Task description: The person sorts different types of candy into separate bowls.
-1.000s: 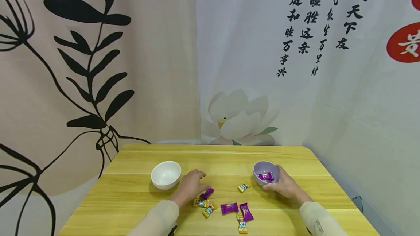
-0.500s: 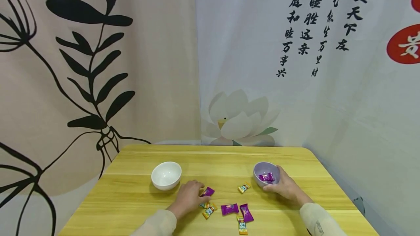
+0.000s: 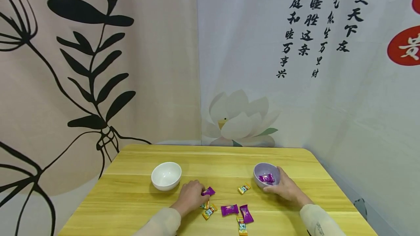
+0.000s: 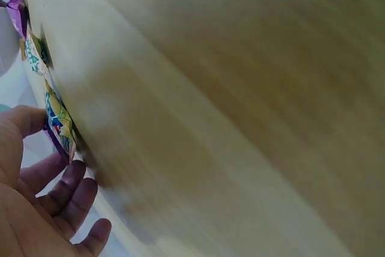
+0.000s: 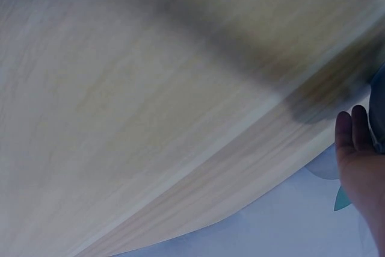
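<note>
My left hand [image 3: 189,196] is low over the table and pinches a purple-wrapped candy [image 3: 208,191] between thumb and fingers. In the left wrist view, a yellow-wrapped candy [image 4: 59,115] partly covers that purple one. Another yellow candy [image 3: 209,212] lies just below the hand in the head view. On the right, my right hand [image 3: 287,189] grips the side of a small lilac bowl [image 3: 259,168], thumb at the front and fingers behind. Purple candy [image 3: 266,178] lies inside this bowl. In the right wrist view, only the bowl's edge [image 5: 378,103] shows beside the fingers.
A white bowl [image 3: 166,176] stands beyond my left hand. Between the hands, two purple candies [image 3: 229,210] lie near a yellow candy [image 3: 242,226]. A single yellow candy [image 3: 244,188] is left of the lilac bowl. The wooden table [image 3: 210,155] ends at a printed cloth backdrop.
My left hand has come down and shifted slightly left onto the candies, its fingers closing on the purple one. My right hand and the lilac bowl have stayed in place.
</note>
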The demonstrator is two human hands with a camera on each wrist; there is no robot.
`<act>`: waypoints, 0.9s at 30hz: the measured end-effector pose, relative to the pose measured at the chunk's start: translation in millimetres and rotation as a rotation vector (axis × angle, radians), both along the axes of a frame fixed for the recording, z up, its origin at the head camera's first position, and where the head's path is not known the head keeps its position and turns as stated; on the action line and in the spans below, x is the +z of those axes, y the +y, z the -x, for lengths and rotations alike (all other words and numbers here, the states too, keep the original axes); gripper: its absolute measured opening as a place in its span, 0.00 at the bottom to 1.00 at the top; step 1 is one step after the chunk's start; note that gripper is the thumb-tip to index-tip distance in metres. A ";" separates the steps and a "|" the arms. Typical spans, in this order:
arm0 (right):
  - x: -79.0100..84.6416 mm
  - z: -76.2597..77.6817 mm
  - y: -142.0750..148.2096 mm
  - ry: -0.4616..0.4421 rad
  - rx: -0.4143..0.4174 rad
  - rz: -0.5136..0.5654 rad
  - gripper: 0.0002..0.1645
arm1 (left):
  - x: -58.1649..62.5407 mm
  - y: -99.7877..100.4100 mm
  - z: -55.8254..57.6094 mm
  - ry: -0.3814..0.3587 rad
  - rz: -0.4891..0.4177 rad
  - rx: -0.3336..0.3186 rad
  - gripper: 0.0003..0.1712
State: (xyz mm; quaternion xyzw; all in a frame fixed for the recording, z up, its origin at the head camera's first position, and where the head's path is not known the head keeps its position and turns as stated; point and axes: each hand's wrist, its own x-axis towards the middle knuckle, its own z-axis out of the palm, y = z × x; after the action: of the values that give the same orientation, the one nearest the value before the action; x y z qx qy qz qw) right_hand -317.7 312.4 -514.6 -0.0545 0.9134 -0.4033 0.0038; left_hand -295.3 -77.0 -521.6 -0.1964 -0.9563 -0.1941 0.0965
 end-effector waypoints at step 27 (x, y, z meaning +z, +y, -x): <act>-0.5 1.0 0.1 0.009 -0.001 -0.012 0.73 | -2.5 -4.4 8.9 -0.021 0.030 -0.024 0.16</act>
State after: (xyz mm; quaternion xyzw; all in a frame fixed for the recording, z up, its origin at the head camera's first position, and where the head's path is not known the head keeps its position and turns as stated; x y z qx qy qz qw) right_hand -318.7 312.5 -515.1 -0.0561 0.9159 -0.3974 -0.0001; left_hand -304.3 -81.3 -524.1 -0.2075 -0.9576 -0.1828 0.0812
